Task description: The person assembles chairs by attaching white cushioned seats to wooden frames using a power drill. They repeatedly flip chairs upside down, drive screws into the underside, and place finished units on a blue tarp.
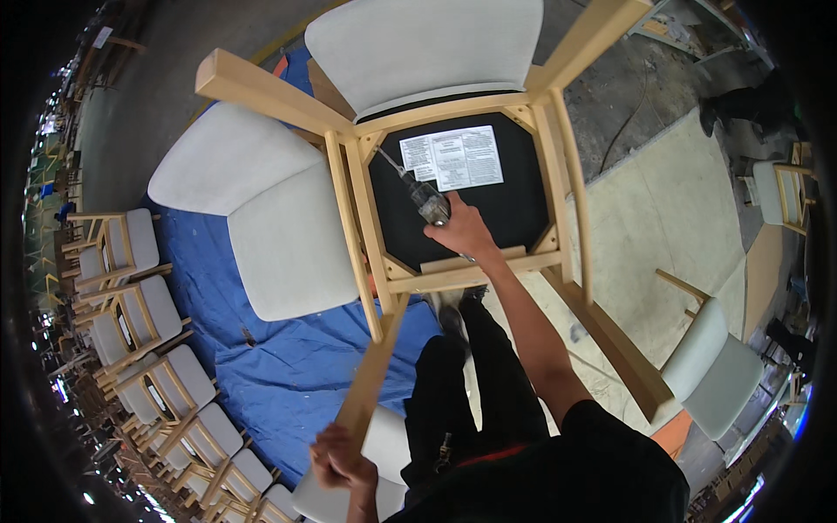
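Bracing the upturned chair [453,113] with my left hand [342,460] clenched round its near leg [370,379], I keep my right hand [462,231], fingers wrapped tight on the driver [429,202], lined up with the frame's far-left inner corner.

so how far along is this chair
Looks done: the upturned chair has its wooden frame joined, padded back fitted and black underside cloth with a paper label on. In hand: the right hand holds a power driver angled toward the frame's inner corner, while the left hand grips a chair leg. What is left cannot be told; the other corners are too small to judge.
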Available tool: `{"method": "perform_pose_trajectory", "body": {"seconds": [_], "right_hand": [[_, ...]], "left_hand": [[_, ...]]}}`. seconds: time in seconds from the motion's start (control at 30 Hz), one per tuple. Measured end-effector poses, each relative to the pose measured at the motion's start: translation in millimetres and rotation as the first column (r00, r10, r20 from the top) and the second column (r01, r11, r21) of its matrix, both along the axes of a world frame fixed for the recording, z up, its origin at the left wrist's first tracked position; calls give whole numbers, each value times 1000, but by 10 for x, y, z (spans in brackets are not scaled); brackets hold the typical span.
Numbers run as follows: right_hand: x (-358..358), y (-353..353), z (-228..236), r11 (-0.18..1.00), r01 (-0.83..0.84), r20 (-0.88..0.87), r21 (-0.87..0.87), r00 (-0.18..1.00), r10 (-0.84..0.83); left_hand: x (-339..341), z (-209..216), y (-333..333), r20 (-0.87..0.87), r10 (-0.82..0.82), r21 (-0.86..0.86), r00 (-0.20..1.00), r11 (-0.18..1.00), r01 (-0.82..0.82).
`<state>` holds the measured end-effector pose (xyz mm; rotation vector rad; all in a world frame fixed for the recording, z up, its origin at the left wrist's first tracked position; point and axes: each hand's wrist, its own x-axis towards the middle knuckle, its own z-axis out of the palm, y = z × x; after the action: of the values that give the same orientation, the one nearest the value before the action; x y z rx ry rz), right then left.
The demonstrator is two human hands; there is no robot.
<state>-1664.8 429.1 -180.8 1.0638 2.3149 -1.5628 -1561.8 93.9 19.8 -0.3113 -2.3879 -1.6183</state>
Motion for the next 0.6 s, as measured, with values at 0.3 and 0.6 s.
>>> {"method": "perform_pose_trajectory", "body": {"seconds": [0.3,0.6], "right_hand": [[-231,95,-552,999,-48,52,3,998,47],[-313,103,-575,997,-54,78,-46,995,58]], "left_hand": [[1,-146,-301,16,-256,31,967,966,255],[-75,-112,-784,119,-513,5,850,857,516]]}}
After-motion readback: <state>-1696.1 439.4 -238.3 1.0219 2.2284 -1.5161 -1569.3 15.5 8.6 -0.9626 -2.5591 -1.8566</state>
